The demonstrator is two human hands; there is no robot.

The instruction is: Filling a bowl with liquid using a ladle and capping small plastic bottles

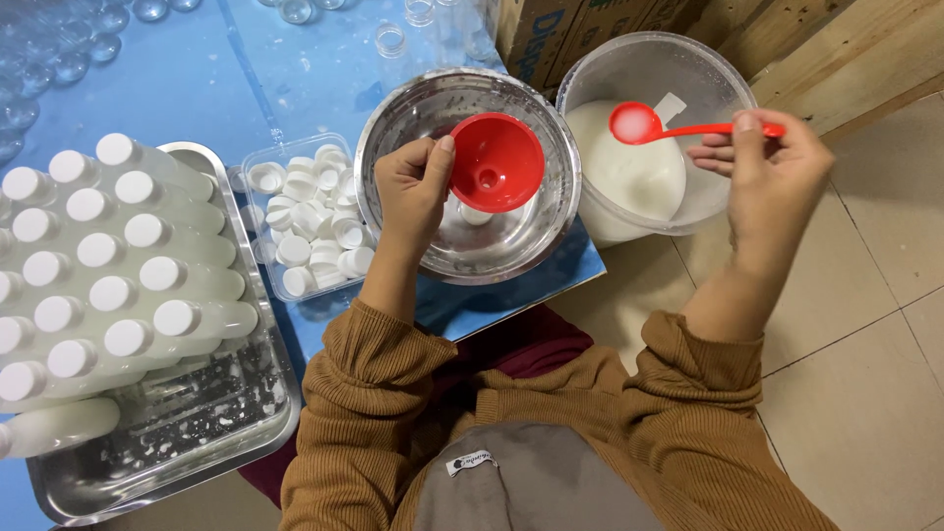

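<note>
Left hand [413, 187] pinching red funnel [497, 162] rim over steel bowl [468, 177]; right hand [772, 157] pinching red ladle [678, 126], milky-full. Bottle under funnel mostly hiding.

Red funnel [496, 162] tilted over bowl; red ladle [688, 126] holds white liquid.

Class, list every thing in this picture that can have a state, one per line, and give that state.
red funnel: held by left hand over steel bowl, empty
red ladle: held by right hand, filled with white liquid
plastic bucket: open, partly full
white bottles: capped, filled, lying in steel tray
cap container: open, full of caps
</note>
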